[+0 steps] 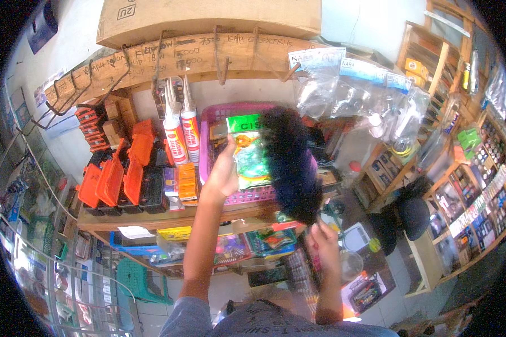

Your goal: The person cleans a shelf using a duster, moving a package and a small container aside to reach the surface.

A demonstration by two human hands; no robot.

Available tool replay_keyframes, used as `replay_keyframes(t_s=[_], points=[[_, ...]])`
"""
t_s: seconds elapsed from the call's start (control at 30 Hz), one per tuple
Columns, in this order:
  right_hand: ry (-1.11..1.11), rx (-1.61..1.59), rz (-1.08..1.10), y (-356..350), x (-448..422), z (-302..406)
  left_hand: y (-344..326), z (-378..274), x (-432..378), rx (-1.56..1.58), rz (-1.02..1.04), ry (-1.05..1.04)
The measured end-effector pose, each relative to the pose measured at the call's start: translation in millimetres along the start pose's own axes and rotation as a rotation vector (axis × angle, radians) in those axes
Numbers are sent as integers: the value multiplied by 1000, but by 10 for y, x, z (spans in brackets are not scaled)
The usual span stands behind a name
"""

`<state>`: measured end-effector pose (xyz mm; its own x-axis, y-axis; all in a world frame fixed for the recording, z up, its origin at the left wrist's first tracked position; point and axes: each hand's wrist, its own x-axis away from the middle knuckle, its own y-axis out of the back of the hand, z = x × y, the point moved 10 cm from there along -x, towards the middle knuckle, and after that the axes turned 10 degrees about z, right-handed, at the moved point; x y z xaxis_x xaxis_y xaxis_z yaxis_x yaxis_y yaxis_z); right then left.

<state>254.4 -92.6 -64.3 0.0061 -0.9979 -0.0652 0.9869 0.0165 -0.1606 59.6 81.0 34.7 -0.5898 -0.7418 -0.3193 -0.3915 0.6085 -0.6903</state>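
Note:
My left hand (224, 172) grips the left edge of a plastic packet (252, 158) with a green header card that bears writing. Green, yellow and orange items show through its film. My right hand (324, 241) is closed around the lower end of a black duster (291, 164), whose dark, bushy head is blurred. The duster's head covers the packet's right side. Behind both stands a pink plastic basket (205, 139) on a wooden shelf (122, 220); what lies inside is mostly hidden.
Orange-lidded black boxes (109, 181) and two silicone sealant tubes (178, 135) stand left of the basket. Metal hooks (222, 69) jut from a wooden beam (185, 54) above. Bagged parts (354, 99) hang at right. A green plastic stool (139, 280) stands below.

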Motion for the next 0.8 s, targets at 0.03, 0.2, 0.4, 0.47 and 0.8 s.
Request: replay_keyframes(t_s=[0.03, 0.2, 0.4, 0.47, 0.8], points=[[27, 25, -42, 11, 1, 46, -1, 4, 2, 0, 1, 0], [25, 134, 14, -31, 2, 63, -32, -4, 6, -9, 18, -1], [31, 185, 15, 12, 7, 76, 2, 36, 2, 2, 10, 30], [50, 127, -77, 23, 33, 172, -69, 19, 6, 4, 26, 28], [71, 292, -44, -72, 103, 301, -80, 26, 47, -46, 6, 50]])
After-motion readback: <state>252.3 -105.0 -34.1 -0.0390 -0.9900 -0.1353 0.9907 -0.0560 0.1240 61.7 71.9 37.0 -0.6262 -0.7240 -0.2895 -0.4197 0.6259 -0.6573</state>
